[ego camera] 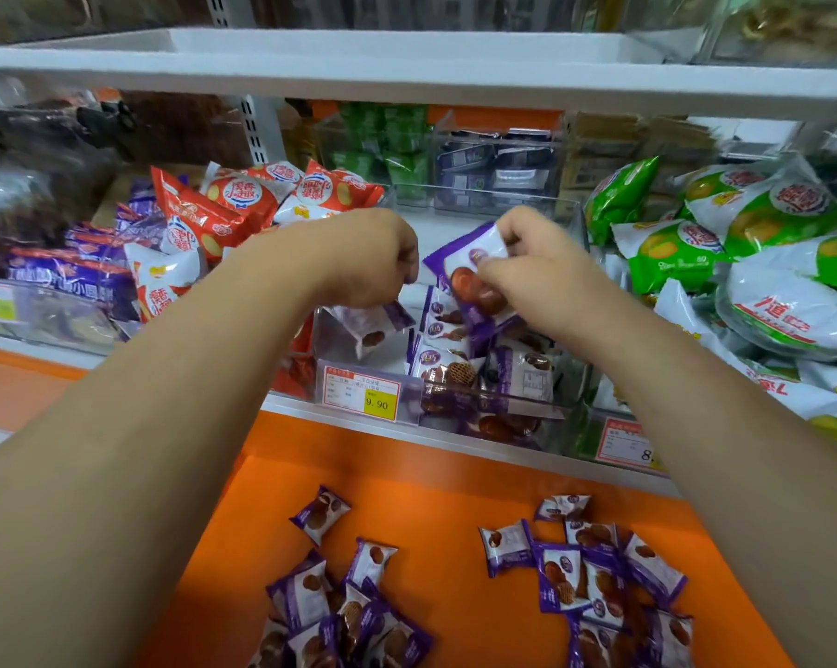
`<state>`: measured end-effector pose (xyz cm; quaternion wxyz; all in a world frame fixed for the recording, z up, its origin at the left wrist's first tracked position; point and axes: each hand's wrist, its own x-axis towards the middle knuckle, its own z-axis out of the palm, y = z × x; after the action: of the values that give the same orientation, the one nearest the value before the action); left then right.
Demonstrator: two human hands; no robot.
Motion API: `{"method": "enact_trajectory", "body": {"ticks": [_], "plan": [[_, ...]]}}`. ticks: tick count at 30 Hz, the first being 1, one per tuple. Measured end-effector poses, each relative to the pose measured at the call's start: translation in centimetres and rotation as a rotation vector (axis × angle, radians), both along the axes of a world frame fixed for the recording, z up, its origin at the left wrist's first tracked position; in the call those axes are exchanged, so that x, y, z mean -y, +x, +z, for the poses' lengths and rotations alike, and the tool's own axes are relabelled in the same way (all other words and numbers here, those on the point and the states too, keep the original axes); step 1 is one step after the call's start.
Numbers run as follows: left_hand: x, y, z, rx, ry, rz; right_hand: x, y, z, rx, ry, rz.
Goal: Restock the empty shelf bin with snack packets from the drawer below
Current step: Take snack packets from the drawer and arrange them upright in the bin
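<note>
The clear plastic shelf bin sits at the centre of the view, partly filled: a layer of small purple-and-white snack packets lies along its right side. A white-and-yellow price label is clipped to its front wall.

The right hand, just toward 1 o'clock, pinches a few of the same packets between thumb and curled fingers above the bin. The left hand, toward 11 o'clock, has its fingers curled downward. One blurred packet hangs directly beneath it, and I cannot tell whether the hand grips it.

At 6 o'clock the open orange drawer holds two loose heaps of packets, one at 7 o'clock and one at 5 o'clock. Red-and-white bags fill the bin at 10 o'clock, and green-and-white bags the one at 3 o'clock.
</note>
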<state>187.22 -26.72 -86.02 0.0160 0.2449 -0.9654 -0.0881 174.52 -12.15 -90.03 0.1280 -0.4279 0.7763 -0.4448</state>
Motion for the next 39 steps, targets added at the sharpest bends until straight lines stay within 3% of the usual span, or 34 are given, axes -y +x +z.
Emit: {"method": "enact_trajectory", "body": {"ticks": [3,7,11,14,17,20,22,24,26,29,33,39], "plan": [[0.6,-0.5,-0.6,-0.212,0.006,0.023,-0.8,-0.4,1.0,-0.356,-0.016,-0.114],[0.6,-1.1,-1.8,-0.409,0.186,0.067,-0.3,0.3,0.2,-0.674,0.289,-0.188],[0.8,-1.0,-2.3,-0.533,0.329,0.091,0.1,0.4,-0.9,-0.734,0.467,-0.239],[0.9,-0.7,-2.2,-0.565,0.439,0.117,0.0,0.2,-0.9,-0.706,0.481,-0.261],[0.9,-0.6,-2.5,-0.58,0.483,0.147,0.0,0.0,0.0,-0.546,0.233,-0.145],[0.8,-0.9,-2.6,-0.645,0.554,0.231,-0.1,0.5,1.5,-0.203,0.105,0.217],[0.6,-1.1,-2.4,-0.716,0.718,0.297,-0.1,0.8,1.8,-0.29,0.164,0.305],[0.5,-1.2,-2.1,-0.731,0.888,0.328,0.0,1.0,1.5,-0.427,0.104,0.233],[0.4,-1.2,-1.7,-0.699,0.984,0.331,0.1,0.9,1.3,-0.422,-0.011,0.172],[0.5,-0.7,-1.3,-0.648,0.984,0.304,0.1,0.1,1.1,-0.26,-0.012,0.107],[0.8,-0.1,-1.3,-0.553,0.921,0.104,-0.4,-0.8,1.2,0.243,0.032,0.095],[0.3,0.3,-1.6,-0.46,0.926,-0.073,-0.2,-0.7,1.2,0.39,0.014,0.111]]}}
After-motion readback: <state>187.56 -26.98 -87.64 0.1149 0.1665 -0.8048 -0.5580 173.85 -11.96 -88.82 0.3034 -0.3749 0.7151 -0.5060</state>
